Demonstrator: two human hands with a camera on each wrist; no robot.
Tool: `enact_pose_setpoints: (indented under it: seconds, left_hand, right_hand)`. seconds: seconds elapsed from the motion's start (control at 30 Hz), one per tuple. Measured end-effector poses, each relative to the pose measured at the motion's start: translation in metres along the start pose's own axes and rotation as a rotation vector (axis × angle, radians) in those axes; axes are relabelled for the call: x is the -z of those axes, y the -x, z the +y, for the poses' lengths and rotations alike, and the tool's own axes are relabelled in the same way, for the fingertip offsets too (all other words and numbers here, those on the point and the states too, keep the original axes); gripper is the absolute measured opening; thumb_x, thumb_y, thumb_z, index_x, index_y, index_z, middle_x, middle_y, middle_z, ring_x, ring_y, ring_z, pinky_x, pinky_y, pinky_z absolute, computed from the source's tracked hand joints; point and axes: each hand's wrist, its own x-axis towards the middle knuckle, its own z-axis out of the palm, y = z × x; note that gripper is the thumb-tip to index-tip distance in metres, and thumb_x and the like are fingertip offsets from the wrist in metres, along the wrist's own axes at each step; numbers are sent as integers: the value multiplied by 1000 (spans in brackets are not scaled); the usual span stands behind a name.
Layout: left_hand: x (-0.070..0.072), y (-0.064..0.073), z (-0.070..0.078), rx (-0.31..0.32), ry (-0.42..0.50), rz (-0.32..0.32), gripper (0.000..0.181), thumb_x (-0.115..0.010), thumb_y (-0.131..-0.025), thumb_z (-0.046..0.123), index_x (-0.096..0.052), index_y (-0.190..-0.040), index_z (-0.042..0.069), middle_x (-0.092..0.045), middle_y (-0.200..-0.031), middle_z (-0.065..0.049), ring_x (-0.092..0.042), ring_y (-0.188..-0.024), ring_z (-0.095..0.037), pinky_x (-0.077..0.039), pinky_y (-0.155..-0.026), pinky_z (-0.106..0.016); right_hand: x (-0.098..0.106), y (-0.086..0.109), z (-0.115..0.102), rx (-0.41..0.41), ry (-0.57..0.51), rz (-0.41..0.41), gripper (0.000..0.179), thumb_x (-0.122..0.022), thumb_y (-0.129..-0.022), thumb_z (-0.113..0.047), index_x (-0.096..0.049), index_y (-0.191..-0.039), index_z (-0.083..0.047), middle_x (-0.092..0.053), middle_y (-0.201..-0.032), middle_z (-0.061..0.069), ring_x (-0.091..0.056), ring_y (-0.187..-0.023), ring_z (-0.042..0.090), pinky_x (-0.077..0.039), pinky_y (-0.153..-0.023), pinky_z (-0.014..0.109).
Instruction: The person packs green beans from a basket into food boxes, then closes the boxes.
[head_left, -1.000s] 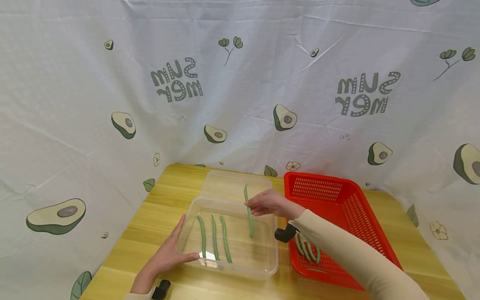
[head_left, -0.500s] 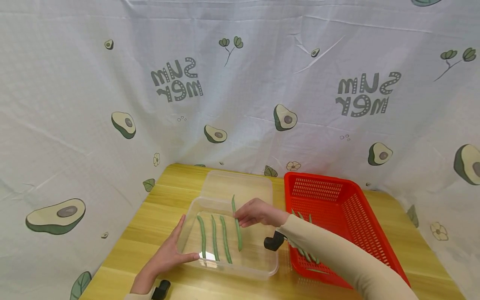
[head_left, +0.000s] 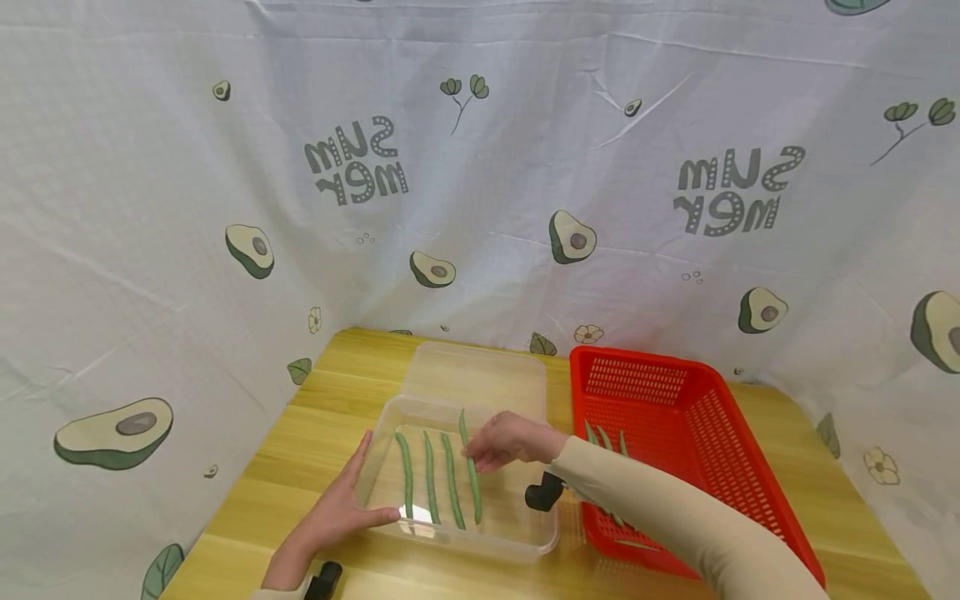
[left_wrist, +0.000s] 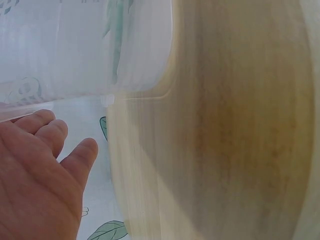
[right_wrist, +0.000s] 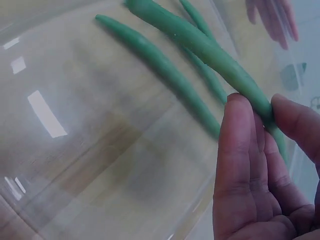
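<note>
Between thumb and fingertips, my right hand pinches a long green bean, which slants low inside the clear plastic container. To its left, three more green beans lie side by side in the container, spaced apart and roughly parallel. My left hand is spread at the container's left front corner, thumb along the front rim and fingers along the left side. In the left wrist view, the fingers of that hand are extended beside the translucent wall.
A red plastic basket stands on the right, with several green beans inside, partly hidden by my right sleeve. Behind the container lies a clear flat lid on the wooden table. A printed white cloth hangs behind the table.
My right hand has moved left and toward me with the pinched bean, lowering it beside the other three. The left hand stays at the container's corner.
</note>
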Motion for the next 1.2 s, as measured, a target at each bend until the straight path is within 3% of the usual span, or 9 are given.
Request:
enact_pose_setpoints:
  seconds: [0.2, 0.77, 1.2]
  left_hand:
    - [1, -1, 1, 27, -3, -12, 119, -83, -70, 39, -3, -154, 16, -7, -156, -17, -13, -137, -43, -17, -104, -64]
    - [0, -2, 1, 11, -11, -16, 119, -84, -70, 38, -2, -154, 16, -8, -155, -19, -14, -137, -44, -18, -104, -64]
    - [1, -1, 0, 5, -10, -9, 119, -84, -70, 39, -3, -154, 16, -8, -155, -19, -15, -137, -44, -19, -104, -64]
  right_hand:
    - [-2, -1, 3, -19, 75, 22, 16, -72, -84, -9, -72, -87, 7, -66, -67, 10, -64, -57, 15, -56, -69, 35]
    - [-9, -9, 12, -64, 189, 21, 11, -72, -83, -7, -72, -80, 3, -66, -65, 10, -63, -54, 13, -56, -63, 29]
    - [-17, -18, 18, -75, 185, 46, 14, -75, -80, -5, -70, -73, 6, -62, -58, 8, -59, -48, 11, -55, -57, 27]
